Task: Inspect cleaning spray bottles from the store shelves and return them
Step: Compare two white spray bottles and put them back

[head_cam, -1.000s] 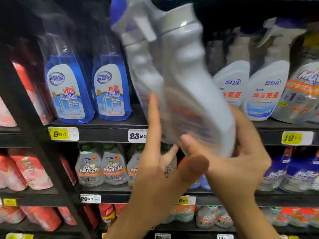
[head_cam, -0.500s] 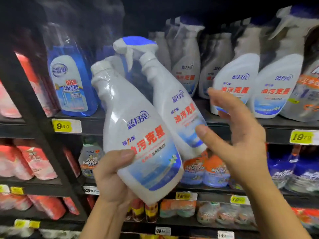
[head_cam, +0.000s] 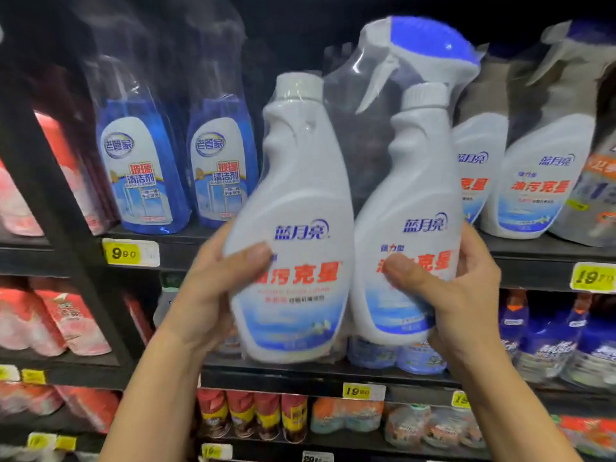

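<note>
Left of the pack: we see two blue bottles [head_cam: 140, 175] standing behind the twin pack [head_cam: 326, 201] and to its left; their oval labels read 老管家 and 玻璃清洁剂.
Lower left of the pack: a yellow price tag [head_cam: 130, 252] reads 9.90.
Left hand [head_cam: 213, 288]: its grip wraps the lower body of the pack's capped bottle [head_cam: 300, 181], thumb across the front label, fingers hidden behind.
Pack position: upright and facing us, held clear of the shelf [head_cam: 533, 261] behind it, one hand on each side.
Pack make-up: the white capped bottle on the left and the white trigger bottle [head_cam: 416, 181] on the right, touching, sealed together in clear film.
Writing on the pack: 蓝月亮 in blue and 油污克星 in red on both; 强力型 shows on the trigger bottle. The smaller print is too blurred for us to read.
Right hand [head_cam: 456, 295]: its grip holds the trigger bottle's lower body, thumb on the red lettering.
Handling: we judge two stiff plastic bottles with some weight if full, though the white walls hide the fill. The glossy film looks slippery and loose near the top.
Where to hold: low on the bodies, as now, or at the narrow waists. We would keep off the blue-topped spray head [head_cam: 430, 45], the part likeliest to snag or snap.
Right of the pack: matching packs [head_cam: 540, 188] with the same labels.
Lower right of the pack: a yellow tag [head_cam: 593, 277] begins 19, the rest unclear.
</note>
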